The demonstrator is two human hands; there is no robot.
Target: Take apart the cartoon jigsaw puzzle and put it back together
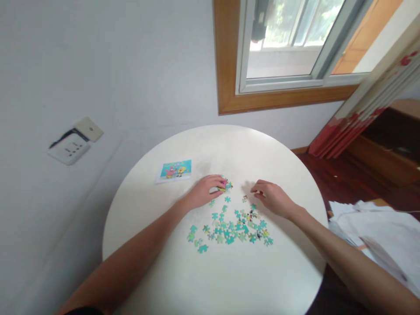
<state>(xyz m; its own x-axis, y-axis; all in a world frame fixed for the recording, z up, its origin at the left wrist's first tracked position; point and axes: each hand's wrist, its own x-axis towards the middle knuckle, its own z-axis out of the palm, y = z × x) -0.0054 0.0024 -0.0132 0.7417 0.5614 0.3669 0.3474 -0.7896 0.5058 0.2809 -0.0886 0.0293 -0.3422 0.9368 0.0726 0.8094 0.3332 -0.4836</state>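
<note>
Wall socket [70, 148] left; wood-framed window [285, 63]; red-and-white curtain [364, 114] right.

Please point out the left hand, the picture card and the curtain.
Left hand [204, 190]: head view, back of the hand.
Picture card [176, 170]: head view, middle of printed face.
Curtain [334, 138]: head view, red lower part.

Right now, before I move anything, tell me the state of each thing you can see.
Left hand: curled, fingers on the puzzle cluster.
Puzzle cluster: partly hidden by that hand.
Right hand: fingers bent, near a loose piece; grip unclear.
Other puzzle pieces: scattered across the table.
Cartoon picture: lying face up.
Curtain: gathered aside.
Wall socket: nothing plugged in.
Papers: loosely piled.
</note>
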